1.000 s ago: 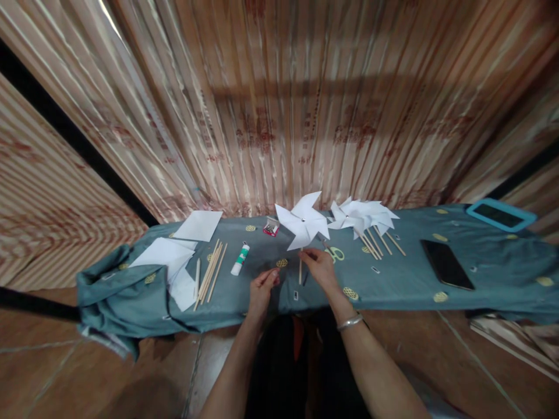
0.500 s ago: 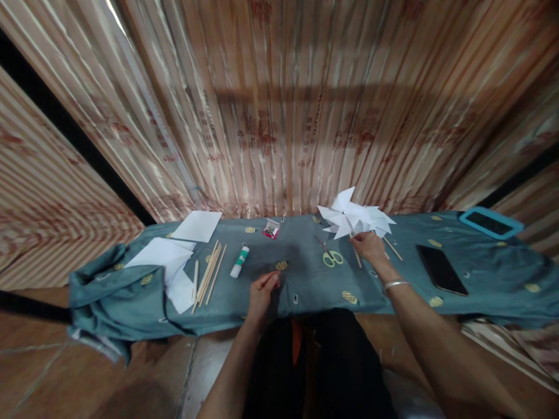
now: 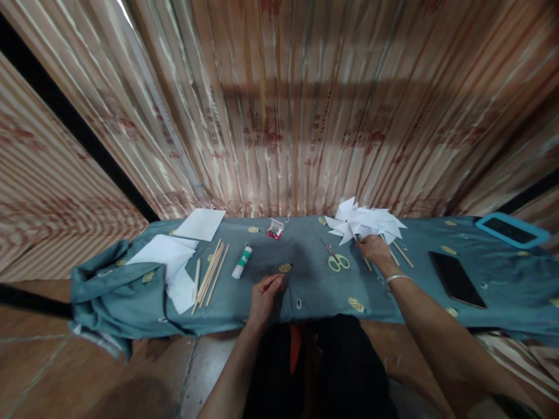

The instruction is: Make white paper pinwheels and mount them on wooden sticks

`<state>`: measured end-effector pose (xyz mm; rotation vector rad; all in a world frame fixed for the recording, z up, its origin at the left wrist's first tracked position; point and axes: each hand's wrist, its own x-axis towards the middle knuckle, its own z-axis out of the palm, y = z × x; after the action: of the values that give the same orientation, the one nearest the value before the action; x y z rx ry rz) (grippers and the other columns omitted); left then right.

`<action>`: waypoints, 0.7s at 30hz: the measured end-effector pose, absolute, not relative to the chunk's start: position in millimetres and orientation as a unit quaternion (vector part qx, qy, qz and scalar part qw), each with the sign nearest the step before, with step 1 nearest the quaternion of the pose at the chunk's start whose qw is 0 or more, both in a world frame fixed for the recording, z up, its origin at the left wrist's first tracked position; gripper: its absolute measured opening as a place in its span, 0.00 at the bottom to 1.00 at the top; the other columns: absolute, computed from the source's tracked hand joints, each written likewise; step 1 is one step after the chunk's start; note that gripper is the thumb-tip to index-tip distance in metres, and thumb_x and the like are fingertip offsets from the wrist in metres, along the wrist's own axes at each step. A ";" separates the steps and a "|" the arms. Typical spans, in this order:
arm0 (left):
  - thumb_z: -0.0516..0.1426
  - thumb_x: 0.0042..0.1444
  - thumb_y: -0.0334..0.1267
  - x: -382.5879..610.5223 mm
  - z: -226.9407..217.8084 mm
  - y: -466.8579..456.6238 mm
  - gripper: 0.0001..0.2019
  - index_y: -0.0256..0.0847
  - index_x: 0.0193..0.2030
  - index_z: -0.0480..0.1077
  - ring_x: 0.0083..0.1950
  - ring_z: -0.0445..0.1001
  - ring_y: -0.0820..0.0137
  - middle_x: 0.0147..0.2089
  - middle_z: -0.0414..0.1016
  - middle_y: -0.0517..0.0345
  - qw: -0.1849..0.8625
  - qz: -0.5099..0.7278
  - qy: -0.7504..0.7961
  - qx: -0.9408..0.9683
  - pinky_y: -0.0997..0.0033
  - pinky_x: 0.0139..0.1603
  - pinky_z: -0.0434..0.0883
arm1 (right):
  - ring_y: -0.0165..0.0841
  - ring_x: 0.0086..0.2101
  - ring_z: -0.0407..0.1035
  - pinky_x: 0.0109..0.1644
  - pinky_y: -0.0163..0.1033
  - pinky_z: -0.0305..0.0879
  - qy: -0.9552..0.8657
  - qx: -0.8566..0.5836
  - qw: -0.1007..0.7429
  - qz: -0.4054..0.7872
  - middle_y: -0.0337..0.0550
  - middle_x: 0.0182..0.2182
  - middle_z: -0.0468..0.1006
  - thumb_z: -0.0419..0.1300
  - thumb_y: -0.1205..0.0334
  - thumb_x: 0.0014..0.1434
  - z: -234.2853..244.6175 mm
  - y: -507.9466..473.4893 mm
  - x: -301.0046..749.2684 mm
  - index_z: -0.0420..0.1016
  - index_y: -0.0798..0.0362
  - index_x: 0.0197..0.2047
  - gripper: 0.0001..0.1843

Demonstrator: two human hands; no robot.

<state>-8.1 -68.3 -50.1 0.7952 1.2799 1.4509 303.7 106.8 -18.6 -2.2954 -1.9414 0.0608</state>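
A white paper pinwheel [image 3: 347, 222] on a wooden stick lies at the far right of the table's middle, overlapping more white pinwheels [image 3: 386, 221] beside it. My right hand [image 3: 374, 251], with a bracelet at the wrist, pinches its stick just below the paper blades. My left hand [image 3: 265, 294] rests low over the cloth near the front edge. Its fingers are curled with thumb and forefinger together, and nothing shows in them. Between the hands lie scissors [image 3: 339, 263] with light green handles.
A green cloth [image 3: 305, 291] covers the table. To the left are a glue stick [image 3: 241, 262], several wooden sticks [image 3: 211, 276] and white paper sheets [image 3: 159, 254]. A small red box [image 3: 275, 230] stands open at the back. A black phone [image 3: 456, 279] and a blue-framed tablet [image 3: 512, 229] lie right.
My right hand has lowered the pinwheel onto the others, and its blades now sit closer over them. The view has shifted slightly to the left. My left hand has barely moved.
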 end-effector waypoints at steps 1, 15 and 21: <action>0.68 0.39 0.49 -7.9 -50.9 -68.1 0.17 0.39 0.33 0.82 0.31 0.70 0.71 0.30 0.77 0.54 0.500 0.602 0.529 0.328 0.69 0.37 0.69 | 0.48 0.41 0.76 0.43 0.46 0.70 -0.638 -0.767 0.063 0.025 0.63 0.39 0.79 0.59 0.57 0.58 -19.3 107.5 303.7 0.78 0.61 0.40 0.15; 0.65 0.42 0.48 -7.4 -68.4 -63.2 0.15 0.39 0.33 0.81 0.30 0.70 0.71 0.28 0.76 0.56 0.466 0.573 0.549 0.391 0.69 0.35 0.69 | 0.52 0.39 0.76 0.41 0.51 0.68 -0.651 -0.737 0.171 0.057 0.65 0.35 0.81 0.55 0.57 0.60 -3.8 56.2 282.5 0.81 0.59 0.38 0.17; 0.62 0.46 0.39 -4.0 -70.7 -61.5 0.08 0.39 0.32 0.81 0.28 0.70 0.71 0.26 0.75 0.57 0.444 0.533 0.567 0.444 0.70 0.33 0.69 | 0.43 0.39 0.77 0.47 0.46 0.71 -0.710 -0.492 0.370 0.340 0.49 0.38 0.84 0.59 0.49 0.56 35.6 -24.1 198.2 0.82 0.52 0.36 0.17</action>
<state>-4.0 -61.5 -70.7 1.1004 1.4063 1.3226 198.2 -24.1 35.6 -1.2631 -1.8226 0.8724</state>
